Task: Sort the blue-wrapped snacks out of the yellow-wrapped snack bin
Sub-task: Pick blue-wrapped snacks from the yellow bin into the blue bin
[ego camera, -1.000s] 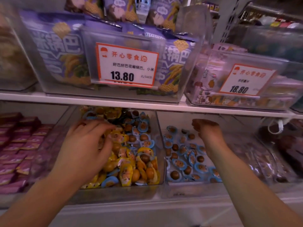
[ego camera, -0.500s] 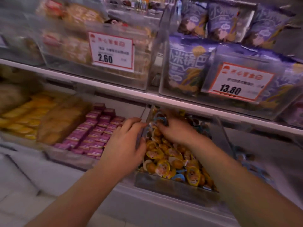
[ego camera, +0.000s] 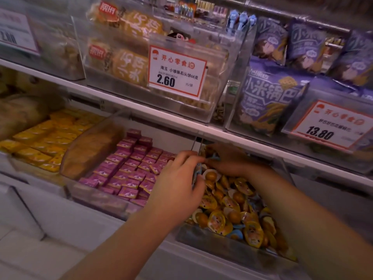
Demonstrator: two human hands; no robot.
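Down at 5 o'clock on the lower shelf (ego camera: 201, 128), both hands are in the clear bin of yellow-wrapped snacks (ego camera: 238, 245), working its far-left corner. Left hand (ego camera: 177, 182): grip curled, pinching what look like blue-wrapped snacks (ego camera: 196, 172) against the bin's left wall. Right hand (ego camera: 228, 160): fingers hooked over the pile at the back, a sliver of blue wrapper (ego camera: 214, 157) under the fingertips; can't tell if that grip has it or just touches it. Step, as I read it: mid-pick, gathering blues before carrying them out. More blue wrappers (ego camera: 235, 235) sit near the front rim at 6 o'clock, so plenty left. Next move probably needs a clean lift clear of the yellow heap without dragging neighbours along. Versus half a second back: view has swung left, the 2.60 price tag (ego camera: 177, 70) now near centre, and the 13.80 tag (ego camera: 327, 126) pushed to 3 o'clock. Hands remain together at the same corner.
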